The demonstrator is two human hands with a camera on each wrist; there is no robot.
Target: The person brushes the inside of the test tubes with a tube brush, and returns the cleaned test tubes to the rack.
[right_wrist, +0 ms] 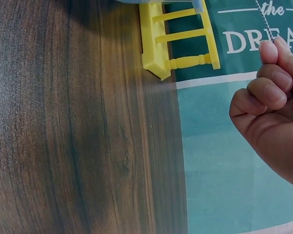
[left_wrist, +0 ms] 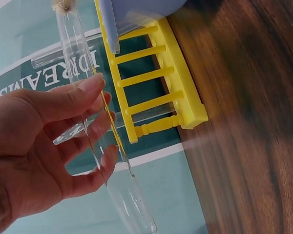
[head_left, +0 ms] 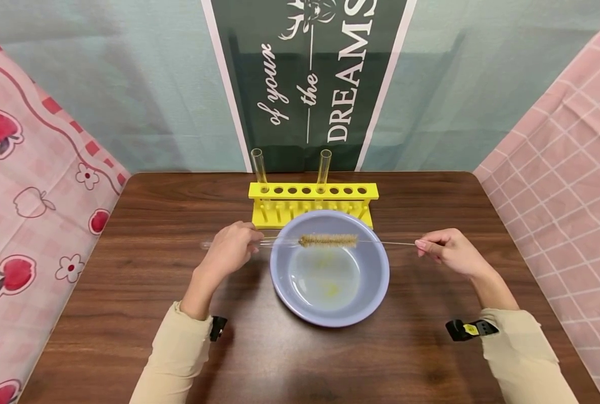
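My left hand (head_left: 234,246) grips a clear glass test tube (left_wrist: 122,195), held sideways with its mouth toward the basin. Thumb and fingers wrap round the tube's middle in the left wrist view. At the tube's mouth is the tip of a test tube brush (head_left: 328,240) with tan bristles; most of the bristles lie outside the glass. My right hand (head_left: 448,251) pinches the far end of the brush's thin twisted wire handle (head_left: 388,243) between thumb and forefinger. Beneath the brush stands a lavender basin (head_left: 330,322) holding cloudy water with yellowish patches.
Behind the basin stands a yellow test tube rack (head_left: 307,192) with two upright test tubes, one at its left end (head_left: 259,168) and one right of centre (head_left: 323,168). All rest on a dark wooden table (head_left: 169,207). Printed cloths hang at the back and sides.
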